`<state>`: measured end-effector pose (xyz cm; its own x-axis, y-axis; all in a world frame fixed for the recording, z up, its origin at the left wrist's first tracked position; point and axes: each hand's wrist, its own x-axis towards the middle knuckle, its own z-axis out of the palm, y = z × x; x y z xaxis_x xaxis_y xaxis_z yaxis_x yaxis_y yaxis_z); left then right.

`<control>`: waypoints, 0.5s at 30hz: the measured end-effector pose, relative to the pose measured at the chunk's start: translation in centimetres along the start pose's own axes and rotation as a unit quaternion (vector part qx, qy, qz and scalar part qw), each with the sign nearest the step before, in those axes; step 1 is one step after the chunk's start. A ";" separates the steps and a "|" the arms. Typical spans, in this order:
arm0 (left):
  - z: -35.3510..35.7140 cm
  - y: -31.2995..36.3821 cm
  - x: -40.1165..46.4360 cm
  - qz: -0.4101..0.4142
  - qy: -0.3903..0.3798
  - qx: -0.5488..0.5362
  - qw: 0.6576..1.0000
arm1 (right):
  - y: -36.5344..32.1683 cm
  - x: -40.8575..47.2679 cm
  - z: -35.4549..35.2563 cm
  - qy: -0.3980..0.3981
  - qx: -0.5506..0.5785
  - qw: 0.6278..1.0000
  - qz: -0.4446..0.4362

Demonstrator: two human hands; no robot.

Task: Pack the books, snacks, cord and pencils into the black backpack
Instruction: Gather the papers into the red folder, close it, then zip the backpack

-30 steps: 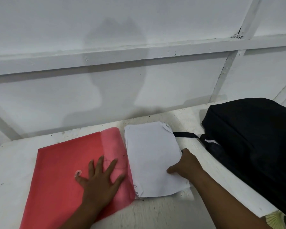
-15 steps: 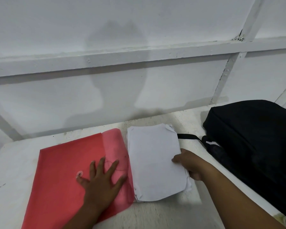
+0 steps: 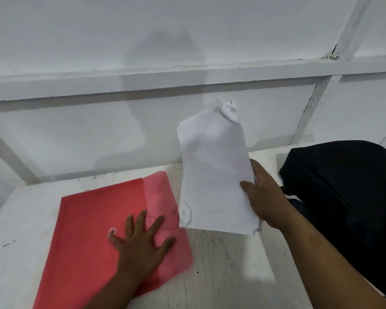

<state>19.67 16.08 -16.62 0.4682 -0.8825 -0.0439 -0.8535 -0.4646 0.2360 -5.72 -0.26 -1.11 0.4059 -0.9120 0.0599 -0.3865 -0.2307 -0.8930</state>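
Lifted off the table [image 3: 232, 275] at frame centre, white book [image 3: 212, 175] now hangs pinched in right hand [image 3: 263, 197], left hand [image 3: 140, 244] spread flat on red folder [image 3: 87, 230]; next, probably into black backpack [image 3: 343, 186] at right

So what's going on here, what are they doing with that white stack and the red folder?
A person is packing at a white table. The right hand grips a white stack of paper by its edge and holds it clear of the table, tilted up. The left hand rests flat, fingers spread, on a red folder lying on the table. A black backpack sits to the right; nothing is going into it yet.
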 end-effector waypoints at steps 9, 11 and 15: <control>0.0 -1.0 -0.3 -0.010 0.095 -0.199 0.975 | 2.1 -0.7 4.0 -0.043 -0.074 0.996 -0.015; -0.1 -1.6 -0.5 -0.014 0.135 -0.288 0.948 | 2.8 -1.1 4.4 -0.062 -0.076 0.995 0.002; -0.5 -1.5 -0.6 -0.031 0.174 -0.308 0.935 | 2.8 -1.4 4.8 -0.081 -0.069 0.994 0.014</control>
<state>20.77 17.33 -16.43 0.6501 -0.7283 0.2169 -0.5788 -0.2895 0.7624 -3.40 2.04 -5.88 0.5178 -0.8543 -0.0464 -0.5041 -0.2608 -0.8233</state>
